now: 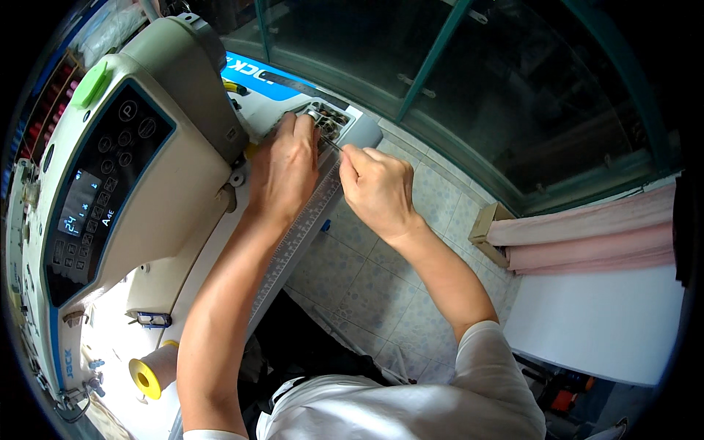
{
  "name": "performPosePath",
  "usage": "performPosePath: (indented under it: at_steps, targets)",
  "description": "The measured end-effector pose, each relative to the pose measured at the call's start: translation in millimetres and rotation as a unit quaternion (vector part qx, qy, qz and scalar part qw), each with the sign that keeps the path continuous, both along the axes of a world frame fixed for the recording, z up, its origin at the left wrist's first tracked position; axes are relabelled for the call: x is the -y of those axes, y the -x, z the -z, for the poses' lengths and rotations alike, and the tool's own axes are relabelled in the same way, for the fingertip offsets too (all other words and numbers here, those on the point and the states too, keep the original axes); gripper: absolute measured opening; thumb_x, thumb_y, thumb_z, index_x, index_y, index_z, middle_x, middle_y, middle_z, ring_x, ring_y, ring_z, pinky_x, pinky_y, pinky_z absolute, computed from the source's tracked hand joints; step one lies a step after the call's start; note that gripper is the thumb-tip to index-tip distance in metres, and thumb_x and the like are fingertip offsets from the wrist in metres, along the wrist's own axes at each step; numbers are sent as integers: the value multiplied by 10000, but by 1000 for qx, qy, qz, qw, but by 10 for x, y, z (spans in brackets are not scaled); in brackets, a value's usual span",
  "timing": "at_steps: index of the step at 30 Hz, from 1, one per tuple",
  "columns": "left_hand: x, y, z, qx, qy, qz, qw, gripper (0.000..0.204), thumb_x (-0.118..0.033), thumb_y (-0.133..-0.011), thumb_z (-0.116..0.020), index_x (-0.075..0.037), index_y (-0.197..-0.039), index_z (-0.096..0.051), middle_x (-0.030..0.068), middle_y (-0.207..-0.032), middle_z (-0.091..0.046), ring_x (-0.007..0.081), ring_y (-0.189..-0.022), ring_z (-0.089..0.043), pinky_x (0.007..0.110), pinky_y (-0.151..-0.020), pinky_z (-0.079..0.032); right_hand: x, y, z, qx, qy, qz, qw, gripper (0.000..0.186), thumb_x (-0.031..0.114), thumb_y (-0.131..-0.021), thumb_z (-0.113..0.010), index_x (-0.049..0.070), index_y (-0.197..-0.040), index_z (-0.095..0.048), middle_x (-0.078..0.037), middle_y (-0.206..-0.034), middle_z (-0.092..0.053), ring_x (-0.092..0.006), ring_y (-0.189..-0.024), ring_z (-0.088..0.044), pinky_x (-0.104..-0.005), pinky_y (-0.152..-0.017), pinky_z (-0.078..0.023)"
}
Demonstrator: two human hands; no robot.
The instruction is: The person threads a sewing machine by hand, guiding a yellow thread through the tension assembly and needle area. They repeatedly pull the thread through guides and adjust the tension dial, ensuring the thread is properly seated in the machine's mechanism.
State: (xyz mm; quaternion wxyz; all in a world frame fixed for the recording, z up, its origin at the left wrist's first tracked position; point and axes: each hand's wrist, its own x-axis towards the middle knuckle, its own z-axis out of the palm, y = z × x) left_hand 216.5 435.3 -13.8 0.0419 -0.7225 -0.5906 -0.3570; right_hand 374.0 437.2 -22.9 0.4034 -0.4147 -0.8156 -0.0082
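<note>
A large sewing machine (172,165) with a dark control panel stands at the left of its table. At the table's far right corner is a compartment (343,116) holding several small metal parts. My left hand (284,172) rests at that compartment, its fingers bent down and closed; their tips and whatever they grip are hidden. Just beside its fingers shows a small pale round piece (314,115). My right hand (378,187) is closed in a fist at the table's edge. From it a thin dark metal rod (331,144) points toward the left fingers; its handle is hidden.
A printed ruler scale (297,233) runs along the table's front edge. Nearer stands a thread cone (150,374) with a yellow base. Yellow-and-black handles (235,87) lie behind the machine. Beyond are glass panels (528,95), and pink cloth (587,238) lies over a white surface at right.
</note>
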Motion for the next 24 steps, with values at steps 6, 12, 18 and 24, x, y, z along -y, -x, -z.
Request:
performPosePath:
  at_steps: [6,12,18,24]
  targets:
    - [6,24,-15,-11,-31,0,999,228,57,-761,-635,-17,-973,-595,158,-905,-588,352,-870,-641,446,-715,-527,-1,1,101,-24,-36,4,999,157,73,-868,-675,41,-734,-600,-101,-601,-585,-285,-538,-624,-376,-459,-473]
    - [38,14,-90,-31,1,10,999,443,45,-751,-651,-62,-1181,-656,142,-952,-585,323,-941,-631,433,-756,-531,-34,3,168,-42,-48,-7,998,55,54,-852,-688,10,-828,-664,-104,-612,-592,-270,-541,-631,-362,-465,-479]
    - [-29,10,-62,-40,0,-3,999,344,23,-750,-667,-45,-1087,-655,141,-966,-578,328,-970,-624,446,-767,-530,-51,32,181,-51,-58,-8,997,61,58,-851,-688,10,-823,-664,-108,-612,-594,-281,-550,-636,-370,-470,-483]
    - [-24,17,-22,-3,-8,1,1000,263,37,-810,-625,-37,-1062,-633,171,-957,-561,384,-924,-602,453,-758,-493,-6,-7,143,-42,-31,0,999,112,78,-862,-679,26,-774,-633,-109,-612,-592,-291,-552,-632,-385,-472,-480]
